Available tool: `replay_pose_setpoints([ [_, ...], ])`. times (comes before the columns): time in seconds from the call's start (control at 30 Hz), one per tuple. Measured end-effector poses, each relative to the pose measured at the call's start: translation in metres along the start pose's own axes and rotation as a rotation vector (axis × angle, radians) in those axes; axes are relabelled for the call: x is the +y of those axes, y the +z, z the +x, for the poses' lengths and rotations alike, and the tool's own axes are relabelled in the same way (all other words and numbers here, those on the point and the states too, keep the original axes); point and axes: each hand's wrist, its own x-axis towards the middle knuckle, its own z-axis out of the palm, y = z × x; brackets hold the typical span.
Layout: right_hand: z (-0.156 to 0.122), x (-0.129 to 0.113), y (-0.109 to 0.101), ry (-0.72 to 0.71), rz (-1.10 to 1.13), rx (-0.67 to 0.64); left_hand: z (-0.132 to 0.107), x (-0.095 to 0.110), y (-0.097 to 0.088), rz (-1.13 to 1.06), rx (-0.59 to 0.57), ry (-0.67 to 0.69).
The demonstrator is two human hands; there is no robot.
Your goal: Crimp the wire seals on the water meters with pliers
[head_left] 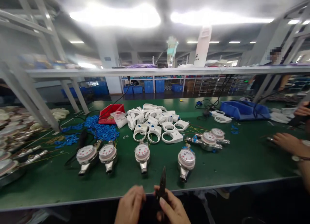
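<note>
My right hand, at the front edge of the bench, grips dark needle-nose pliers whose narrow tip points up and away from me. My left hand is beside it with fingers curled together; whatever they may hold is hidden. Beyond my hands, water meters with round white dials stand on the green bench: one meter straight ahead, another meter to the right, and a pair to the left, the nearer being a meter. Neither hand touches a meter.
White plastic rings are heaped mid-bench, near a red bin and blue clips. A blue tray sits back right. More meters lie right of centre. A co-worker's hand works at the far right.
</note>
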Motion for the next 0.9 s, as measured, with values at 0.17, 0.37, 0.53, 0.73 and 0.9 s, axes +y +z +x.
replay_pose_setpoints([
  [0.17, 0.006, -0.022, 0.006, 0.024, -0.241, 0.022, 0.102, -0.009, -0.028, 0.156, 0.140, 0.187],
  [0.37, 0.010, -0.027, 0.009, -0.066, -0.303, -0.017, 0.153, -0.025, -0.010, -0.010, -0.175, 0.237],
  [0.53, 0.013, -0.015, 0.012, 0.032, -0.121, -0.062, 0.148, -0.033, -0.024, -0.105, -0.384, 0.226],
  [0.73, 0.020, 0.000, 0.022, 0.135, 0.078, -0.024, 0.144, -0.032, -0.017, -0.244, -0.355, 0.157],
  [0.9, 0.029, 0.007, 0.025, 0.234, 0.143, -0.100, 0.136, -0.027, -0.014, -0.309, -0.291, 0.059],
])
